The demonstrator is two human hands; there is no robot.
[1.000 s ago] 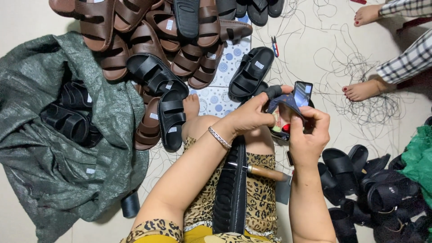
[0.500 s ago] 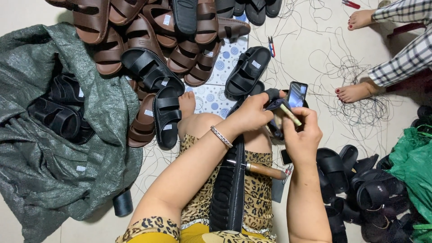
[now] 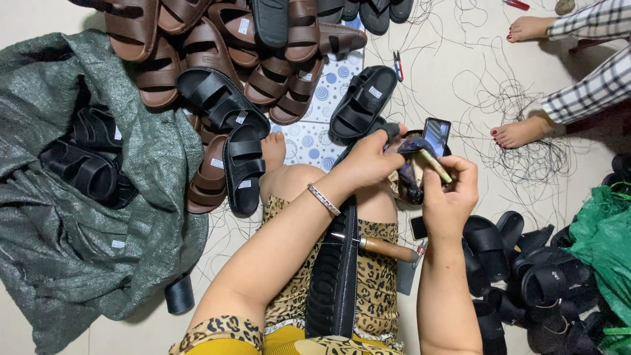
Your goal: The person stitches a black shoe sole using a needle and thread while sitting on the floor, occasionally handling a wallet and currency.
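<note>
A sole (image 3: 335, 276) lies along the person's lap, with an awl (image 3: 384, 248) across the thigh just right of it. Above the knee, the left hand (image 3: 368, 161) and right hand (image 3: 450, 194) meet around a small pouch (image 3: 409, 174), a stick (image 3: 435, 165) in the right fingers and a phone (image 3: 436, 135) just behind. A heap of sandals (image 3: 217, 59) lies ahead and to the left, partly on a mat (image 3: 315, 125). A sack (image 3: 85, 217) spreads at far left with sandals in it; a spool (image 3: 179, 294) stands at its lower edge. More sandals (image 3: 526, 269) pile at right, beside a bag (image 3: 601, 250). Loose thread (image 3: 519, 112) lies ahead right, by another person's feet (image 3: 519, 131).
</note>
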